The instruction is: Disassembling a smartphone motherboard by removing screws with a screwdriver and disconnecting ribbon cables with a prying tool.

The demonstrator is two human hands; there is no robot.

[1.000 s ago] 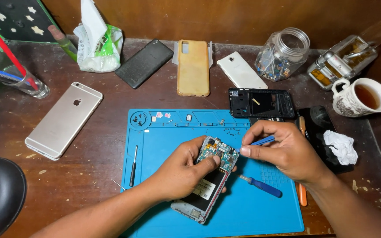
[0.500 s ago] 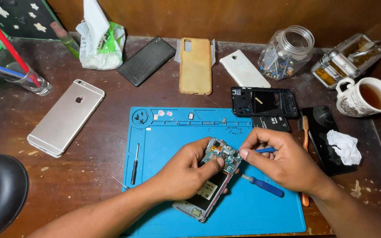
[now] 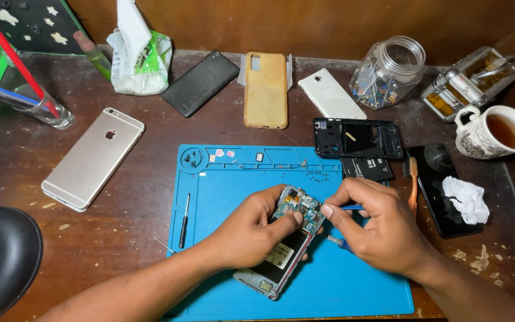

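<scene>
From the head view I see my left hand (image 3: 251, 229) gripping the opened phone (image 3: 284, 241) by its edges on the blue mat (image 3: 222, 179), my right hand (image 3: 382, 229) pinching a blue tool (image 3: 351, 207) at its board — light, stiff, fragile, I judge — best held by the frame.

The opened phone (image 3: 282, 253) lies tilted on the blue mat, circuit board exposed; a blue-handled tool (image 3: 351, 207) touches it.

Five whole phones (image 3: 92, 158), one opened phone (image 3: 284, 244), perhaps two screwdrivers (image 3: 183, 220) (one half-hidden).
</scene>
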